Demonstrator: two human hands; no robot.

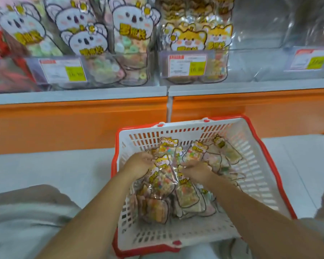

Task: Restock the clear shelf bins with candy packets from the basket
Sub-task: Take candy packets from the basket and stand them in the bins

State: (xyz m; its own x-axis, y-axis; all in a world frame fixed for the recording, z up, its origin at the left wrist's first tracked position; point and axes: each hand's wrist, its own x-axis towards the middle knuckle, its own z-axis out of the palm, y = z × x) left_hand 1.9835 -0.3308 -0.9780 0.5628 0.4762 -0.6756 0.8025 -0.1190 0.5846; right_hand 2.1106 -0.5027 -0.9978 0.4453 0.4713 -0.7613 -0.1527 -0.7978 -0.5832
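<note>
A white basket (251, 165) with a red rim stands on the floor below the shelf and holds several clear candy packets with yellow cat heads. My left hand (138, 164) and my right hand (196, 170) are both down inside it. Between them lies one candy packet (162, 174); my left hand pinches its top left edge and my right hand grips its right edge. Above, the clear shelf bins show: a koala-packet bin (101, 71), a cat-packet bin (195, 66) partly filled, and a right bin (269, 62) that looks nearly bare.
An orange shelf front (82, 124) runs across below the bins. Price tags (188, 65) hang on the bin fronts. The pale floor (54, 169) lies on both sides of the basket. My knees in grey fabric (26, 212) frame the bottom corners.
</note>
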